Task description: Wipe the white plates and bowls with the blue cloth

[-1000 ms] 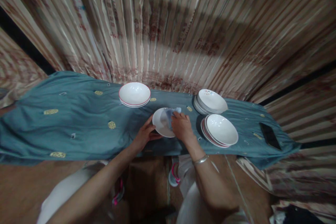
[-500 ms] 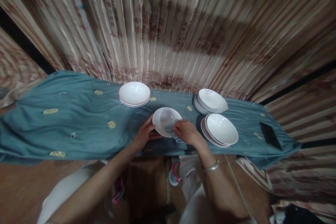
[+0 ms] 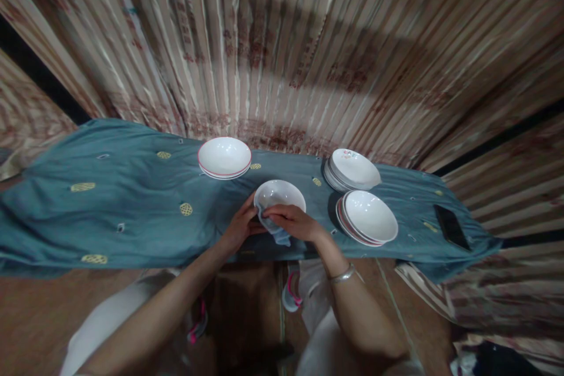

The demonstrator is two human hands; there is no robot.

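A white bowl (image 3: 286,192) is held near the front edge of the cloth-covered table, tilted slightly toward me. My left hand (image 3: 240,226) grips its left side, with the thumb by the rim and the other fingers under it. In my right hand (image 3: 293,220) is a light blue cloth (image 3: 277,232), pressed to the inside of the bowl at its near left. Part of the cloth hangs over the near rim. The right fingers hide some of the bowl's inside.
Red-rimmed white bowls (image 3: 225,157) sit stacked at the back left. To the right stand two more stacks, a rear one (image 3: 355,168) with a floral top dish and a nearer one (image 3: 371,216). A black phone (image 3: 452,227) lies on the teal tablecloth (image 3: 141,205). Pleated curtains (image 3: 282,59) hang behind.
My right hand has swept left with the cloth, from the bowl's right side to its near left. My left hand keeps its hold on the bowl, which has barely shifted.
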